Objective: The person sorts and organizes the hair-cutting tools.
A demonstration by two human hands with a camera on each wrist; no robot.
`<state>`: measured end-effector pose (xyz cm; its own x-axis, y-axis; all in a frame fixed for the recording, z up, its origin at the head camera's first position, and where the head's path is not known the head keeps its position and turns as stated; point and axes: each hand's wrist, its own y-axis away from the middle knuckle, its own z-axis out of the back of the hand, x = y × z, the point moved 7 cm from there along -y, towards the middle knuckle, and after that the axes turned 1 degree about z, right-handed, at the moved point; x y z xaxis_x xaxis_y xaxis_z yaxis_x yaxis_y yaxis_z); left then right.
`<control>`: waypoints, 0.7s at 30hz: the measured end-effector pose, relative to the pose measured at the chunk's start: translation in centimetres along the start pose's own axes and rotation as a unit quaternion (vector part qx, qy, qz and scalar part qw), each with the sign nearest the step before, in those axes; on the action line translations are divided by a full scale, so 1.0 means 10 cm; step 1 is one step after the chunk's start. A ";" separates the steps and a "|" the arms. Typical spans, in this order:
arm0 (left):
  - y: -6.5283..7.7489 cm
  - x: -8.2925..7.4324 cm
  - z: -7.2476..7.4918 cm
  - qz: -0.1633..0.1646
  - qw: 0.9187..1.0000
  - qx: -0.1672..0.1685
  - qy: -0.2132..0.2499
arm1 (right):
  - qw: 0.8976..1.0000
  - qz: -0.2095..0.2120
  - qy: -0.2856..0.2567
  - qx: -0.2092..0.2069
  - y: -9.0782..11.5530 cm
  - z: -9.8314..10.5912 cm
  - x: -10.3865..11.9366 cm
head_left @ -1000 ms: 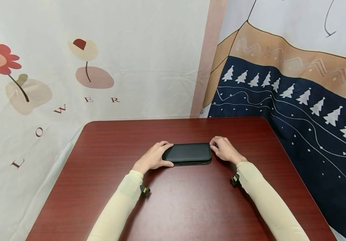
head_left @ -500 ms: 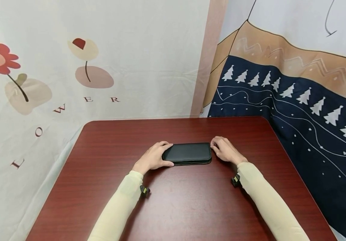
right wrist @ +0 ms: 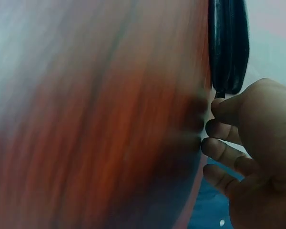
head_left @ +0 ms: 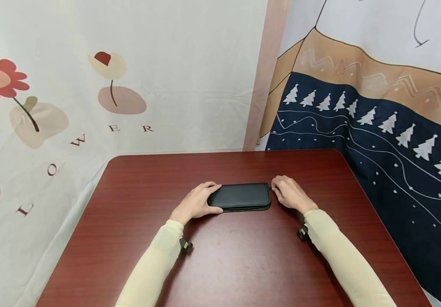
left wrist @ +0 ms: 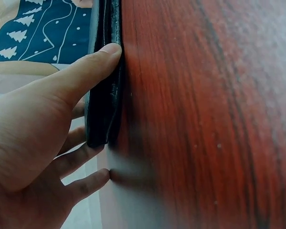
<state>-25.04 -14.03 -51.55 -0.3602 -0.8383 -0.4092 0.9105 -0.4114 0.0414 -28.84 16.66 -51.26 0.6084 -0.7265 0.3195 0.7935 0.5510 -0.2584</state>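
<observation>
A black zippered wallet (head_left: 240,196) lies flat on the table. My left hand (head_left: 196,200) grips its left end. In the left wrist view the thumb (left wrist: 93,67) presses along the wallet's near side, over the zipper (left wrist: 104,28), while the other fingers reach round the far side and end. At the right end, my right hand (head_left: 289,192) pinches a small dark zipper pull (right wrist: 220,95) between thumb and forefinger. The other fingers are curled beneath, near the tabletop. The inside of the wallet is hidden.
The reddish-brown wooden table (head_left: 228,264) has rounded far corners. Behind it hangs a pale curtain (head_left: 193,76) printed with flowers and letters. A navy curtain (head_left: 381,170) with white trees hangs along the right side. Dark wrist cameras (head_left: 185,244) sit by both sleeves.
My right hand has shifted slightly to the right, away from the wallet's end, and a bit of the dark pull now shows between them. The left hand and wallet stay in place.
</observation>
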 end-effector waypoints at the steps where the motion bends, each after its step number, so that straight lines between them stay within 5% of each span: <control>1: 0.00 0.00 0.00 0.000 1.000 0.000 0.000 | 1.000 -0.001 -0.001 0.003 0.01 0.01 -0.01; 21: 0.00 -0.03 0.00 0.003 1.000 0.000 0.003 | 0.999 0.032 0.005 0.038 0.29 0.07 0.12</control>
<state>-24.94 -13.82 -51.43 -0.3536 -0.8381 -0.4153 0.9126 -0.4065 0.0434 -25.83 17.66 -51.04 0.6579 -0.6931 0.2946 0.7520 0.6257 -0.2072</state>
